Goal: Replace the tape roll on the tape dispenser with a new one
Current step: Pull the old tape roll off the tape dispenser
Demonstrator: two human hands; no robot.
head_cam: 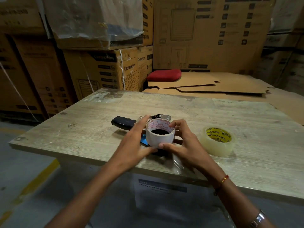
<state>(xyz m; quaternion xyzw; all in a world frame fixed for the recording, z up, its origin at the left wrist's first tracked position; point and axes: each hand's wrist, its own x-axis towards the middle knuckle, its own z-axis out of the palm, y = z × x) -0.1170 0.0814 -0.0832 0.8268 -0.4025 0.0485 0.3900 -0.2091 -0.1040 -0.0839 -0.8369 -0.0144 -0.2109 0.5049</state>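
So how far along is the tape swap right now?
Early. Both hands, left and right, grip the spent white cardboard tape core, still at the black-handled tape dispenser; whether it is fully off is unclear. The new clear tape roll with yellow core sits untouched on the wooden table, still to be fitted.

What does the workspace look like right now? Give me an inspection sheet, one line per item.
Surface: worn wooden table, scuffed, with tape residue.
Job's things: tape dispenser lying on the table, black handle to the left; empty white core at the dispenser; new clear tape roll lying flat to the right, untouched.
Clutter: clear film at the near edge.
Hands: left hand and right hand both grip the core.
Cables: nothing seen.
Surroundings: stacked cartons, flattened cardboard, red cushion.
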